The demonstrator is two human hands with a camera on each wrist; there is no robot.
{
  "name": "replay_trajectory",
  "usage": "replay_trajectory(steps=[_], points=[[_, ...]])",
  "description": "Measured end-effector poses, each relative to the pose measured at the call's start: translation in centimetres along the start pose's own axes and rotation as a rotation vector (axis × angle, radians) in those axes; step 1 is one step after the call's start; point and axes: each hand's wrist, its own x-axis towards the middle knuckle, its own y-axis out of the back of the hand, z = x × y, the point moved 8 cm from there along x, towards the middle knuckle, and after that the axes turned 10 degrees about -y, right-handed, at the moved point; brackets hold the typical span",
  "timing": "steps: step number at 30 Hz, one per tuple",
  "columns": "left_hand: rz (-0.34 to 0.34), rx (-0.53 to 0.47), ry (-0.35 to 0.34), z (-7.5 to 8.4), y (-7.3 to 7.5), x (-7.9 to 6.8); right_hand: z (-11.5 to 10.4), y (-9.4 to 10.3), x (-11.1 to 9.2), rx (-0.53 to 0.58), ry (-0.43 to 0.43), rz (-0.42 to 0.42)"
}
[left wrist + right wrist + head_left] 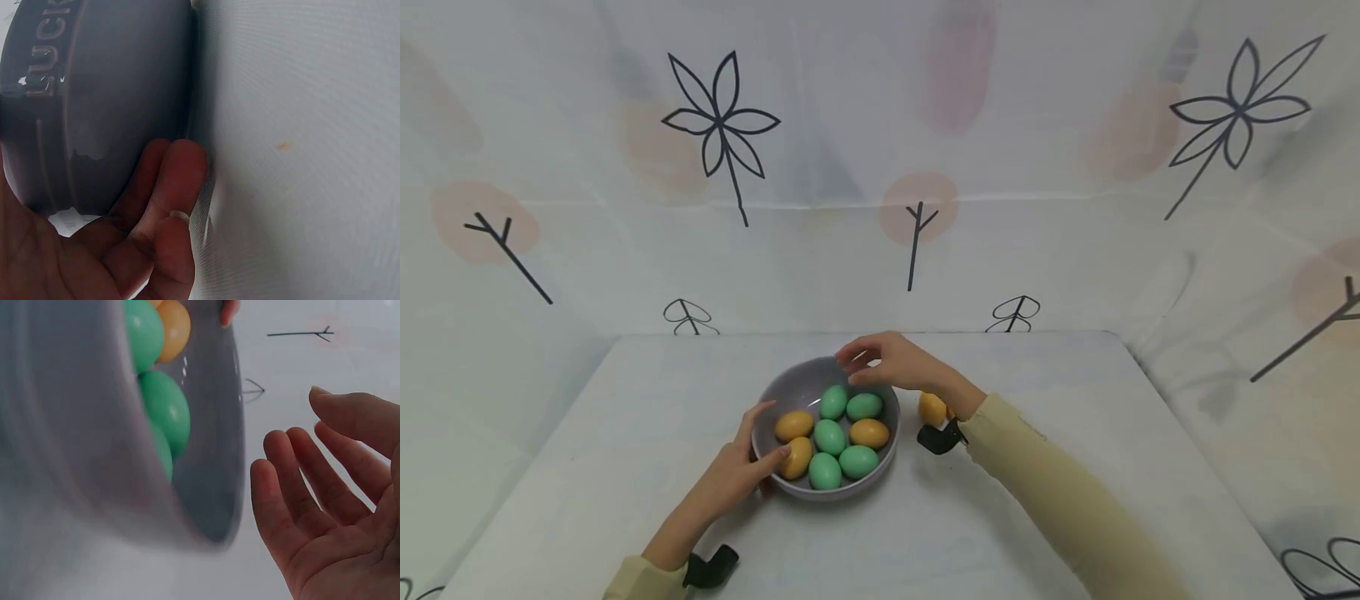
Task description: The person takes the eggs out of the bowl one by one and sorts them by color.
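Note:
A grey bowl [801, 385] holds several green eggs [830, 437] and three orange eggs [794, 426]. My left hand [730, 471] grips the bowl's left side, its thumb over the rim by an orange egg. In the left wrist view, curled fingers [181, 169] lie against the lower outside of the bowl, below raised lettering. Over the bowl's far right rim is my right hand [898, 360], fingers loosely bent, holding nothing. The right wrist view has that empty hand [337, 519] beside the rim, thumb apart from the fingers.
Another orange egg [932, 409] lies on the white table [1037, 517] right of the bowl, partly hidden behind the right wrist. A dark wrist strap [942, 437] shows on each arm. A patterned white cloth [820, 275] rises behind the table.

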Motion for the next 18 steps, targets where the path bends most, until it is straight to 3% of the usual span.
replay_trajectory(steps=[5, 18], points=[[-0.006, -0.016, 0.011, -0.1, -0.1, 0.1, -0.9, -1.8, 1.8, 0.011, 0.033, -0.028], [-0.004, -0.016, 0.019, -0.4, 0.0, 0.1, -1.6, -6.2, 5.2, -0.006, 0.002, -0.152]])
